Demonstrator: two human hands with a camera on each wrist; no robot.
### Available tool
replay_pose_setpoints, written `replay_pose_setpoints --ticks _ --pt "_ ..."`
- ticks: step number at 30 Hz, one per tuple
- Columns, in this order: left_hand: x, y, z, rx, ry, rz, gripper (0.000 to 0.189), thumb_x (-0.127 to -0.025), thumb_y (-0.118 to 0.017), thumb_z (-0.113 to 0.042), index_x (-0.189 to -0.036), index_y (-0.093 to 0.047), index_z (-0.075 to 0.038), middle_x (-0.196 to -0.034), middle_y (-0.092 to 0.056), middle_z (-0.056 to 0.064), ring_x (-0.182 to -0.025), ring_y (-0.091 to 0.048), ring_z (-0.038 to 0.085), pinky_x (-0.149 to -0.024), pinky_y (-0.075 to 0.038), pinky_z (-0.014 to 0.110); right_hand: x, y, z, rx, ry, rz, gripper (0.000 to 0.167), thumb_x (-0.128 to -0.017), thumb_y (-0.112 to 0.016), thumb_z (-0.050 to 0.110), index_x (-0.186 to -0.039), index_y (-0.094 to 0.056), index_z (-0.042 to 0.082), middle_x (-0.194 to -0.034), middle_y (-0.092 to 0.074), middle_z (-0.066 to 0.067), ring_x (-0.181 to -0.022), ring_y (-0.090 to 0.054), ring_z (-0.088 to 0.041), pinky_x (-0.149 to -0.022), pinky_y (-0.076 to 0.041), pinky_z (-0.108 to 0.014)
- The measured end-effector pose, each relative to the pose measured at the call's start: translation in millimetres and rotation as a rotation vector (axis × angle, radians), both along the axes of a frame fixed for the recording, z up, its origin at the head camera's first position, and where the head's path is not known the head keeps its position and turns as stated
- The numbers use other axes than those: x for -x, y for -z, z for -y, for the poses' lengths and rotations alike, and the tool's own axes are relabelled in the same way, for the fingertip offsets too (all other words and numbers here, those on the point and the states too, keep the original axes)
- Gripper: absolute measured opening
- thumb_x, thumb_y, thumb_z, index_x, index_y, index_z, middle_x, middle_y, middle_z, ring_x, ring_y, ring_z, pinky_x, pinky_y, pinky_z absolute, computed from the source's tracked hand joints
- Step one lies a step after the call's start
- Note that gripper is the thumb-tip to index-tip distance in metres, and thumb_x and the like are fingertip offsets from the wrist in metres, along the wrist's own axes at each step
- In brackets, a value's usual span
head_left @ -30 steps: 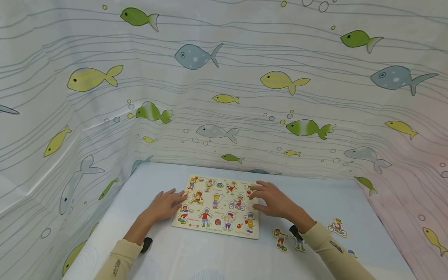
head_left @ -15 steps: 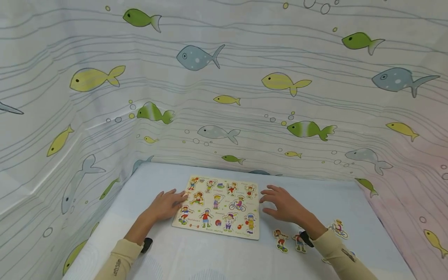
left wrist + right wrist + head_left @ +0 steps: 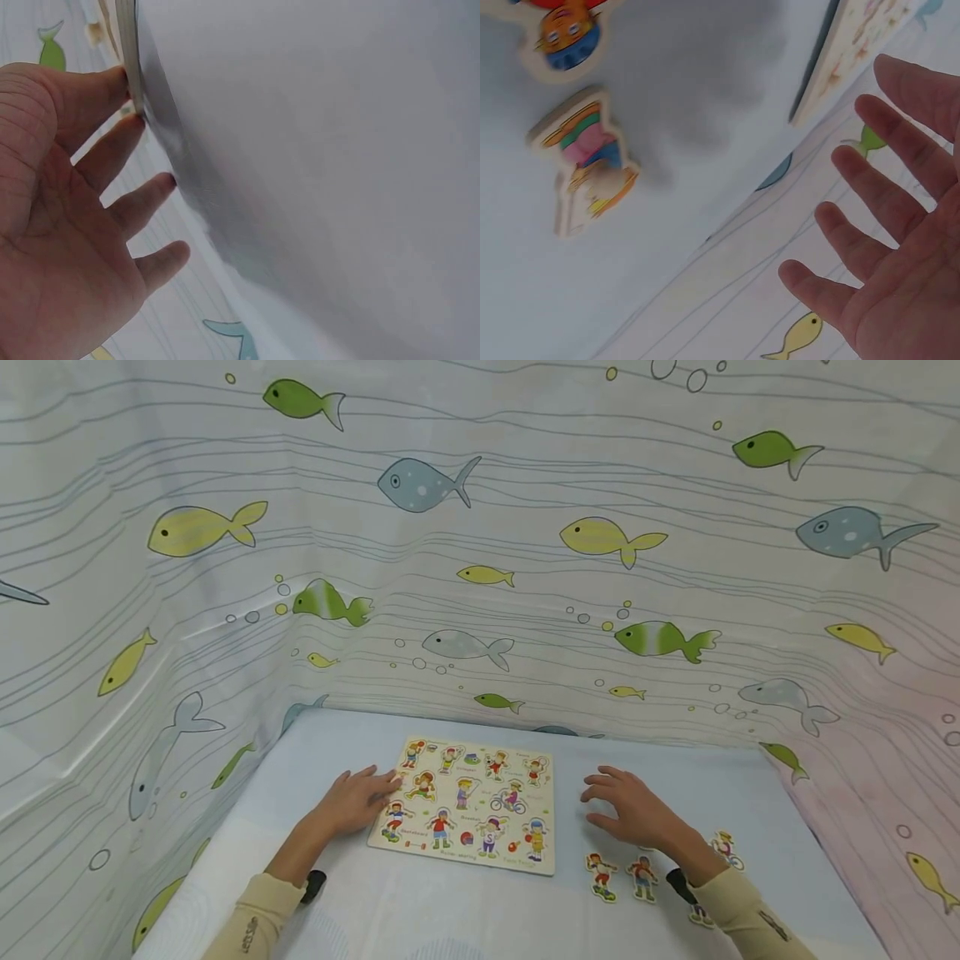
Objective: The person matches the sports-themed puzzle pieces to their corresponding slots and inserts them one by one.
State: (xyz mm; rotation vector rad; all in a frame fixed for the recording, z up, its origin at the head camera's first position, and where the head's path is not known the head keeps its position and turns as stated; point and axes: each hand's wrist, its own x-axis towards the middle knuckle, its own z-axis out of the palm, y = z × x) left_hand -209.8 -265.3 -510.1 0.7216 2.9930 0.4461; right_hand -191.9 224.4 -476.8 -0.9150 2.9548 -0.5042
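Note:
A wooden puzzle board (image 3: 444, 797) with painted children doing sports lies flat on the table. At its left edge is my left hand (image 3: 362, 799), with thumb and index fingertips touching the board's side and the other fingers spread; the board's edge (image 3: 129, 52) shows in the left wrist view. My right hand (image 3: 626, 803) hovers right of the board, fingers apart, holding nothing. Below it lie two loose puzzle pieces, a skateboarder (image 3: 602, 877) and a blue-helmeted figure (image 3: 643, 878). A cyclist piece (image 3: 726, 843) rests farther right, partly behind the right forearm.
Another figure piece (image 3: 701, 917) is mostly hidden under the right sleeve (image 3: 738, 902). A fish-patterned curtain (image 3: 465, 610) surrounds the table (image 3: 360, 910) at the back and sides. In the right wrist view, a cyclist piece (image 3: 596, 165) lies on the tabletop.
My right hand has moved off the board's upper right corner, away to the right, uncovering the racket player there. The left hand has stayed at the left edge.

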Motion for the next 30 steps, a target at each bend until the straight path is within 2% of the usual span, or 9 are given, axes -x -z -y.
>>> replay_pose_setpoints --ticks 17,24,30 --pt "0.9 2.6 0.2 -0.007 -0.003 -0.006 0.038 -0.096 -0.062 -0.015 -0.133 -0.063 -0.008 -0.141 -0.055 0.014 -0.131 -0.042 0.048 -0.100 -0.026 0.074 -8.1 9.0 -38 -0.013 0.117 0.041 0.023 -0.086 -0.077 0.023 -0.107 -0.073 0.015 -0.129 -0.063 -0.014 -0.133 -0.041 -0.045 -0.103 -0.031 -0.068" --pt "1.1 -0.4 -0.6 -0.018 0.006 -0.009 0.039 -0.095 -0.063 -0.015 -0.133 -0.063 -0.008 -0.140 -0.055 0.014 -0.130 -0.043 0.049 -0.100 -0.027 0.075 -11.4 11.5 -48 -0.007 0.149 0.036 0.022 -0.086 -0.077 0.023 -0.106 -0.073 0.016 -0.129 -0.062 -0.015 -0.132 -0.041 -0.047 -0.102 -0.031 -0.069" --pt "1.4 1.6 0.9 -0.012 0.001 -0.003 0.038 -0.096 -0.062 -0.015 -0.133 -0.063 -0.008 -0.141 -0.055 0.014 -0.131 -0.043 0.049 -0.100 -0.027 0.075 -16.7 12.5 -56 0.002 0.162 0.003 0.019 -0.085 -0.078 0.020 -0.102 -0.073 0.016 -0.127 -0.063 -0.016 -0.130 -0.043 -0.048 -0.101 -0.033 -0.069"
